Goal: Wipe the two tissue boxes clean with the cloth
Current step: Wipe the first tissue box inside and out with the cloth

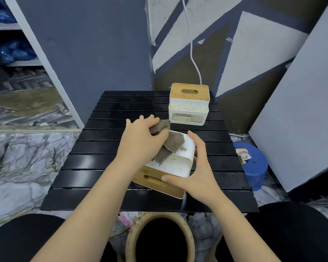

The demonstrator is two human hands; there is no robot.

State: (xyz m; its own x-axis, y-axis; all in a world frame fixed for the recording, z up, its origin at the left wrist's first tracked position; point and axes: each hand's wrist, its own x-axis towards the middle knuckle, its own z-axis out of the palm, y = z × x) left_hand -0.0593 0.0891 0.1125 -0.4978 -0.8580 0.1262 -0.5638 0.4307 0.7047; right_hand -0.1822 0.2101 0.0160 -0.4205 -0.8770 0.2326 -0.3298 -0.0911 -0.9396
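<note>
The light was dim and cool, falling from above. Pale glare streaked the black slatted tabletop (95,163) before me, and my forearms threw only faint shadows. Straight edges bowed near the frame's borders, and the far corners went soft.

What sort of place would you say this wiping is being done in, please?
Probably a storeroom or back corner, not a tidy living space: shelves of blue bags at left, large boards leaning on the wall, and a small black slatted table on a marble-patterned floor.

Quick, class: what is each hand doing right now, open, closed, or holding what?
Left hand: holds the cloth, pressing it on the near box.
Right hand: grips the near box, steadying it.
</note>
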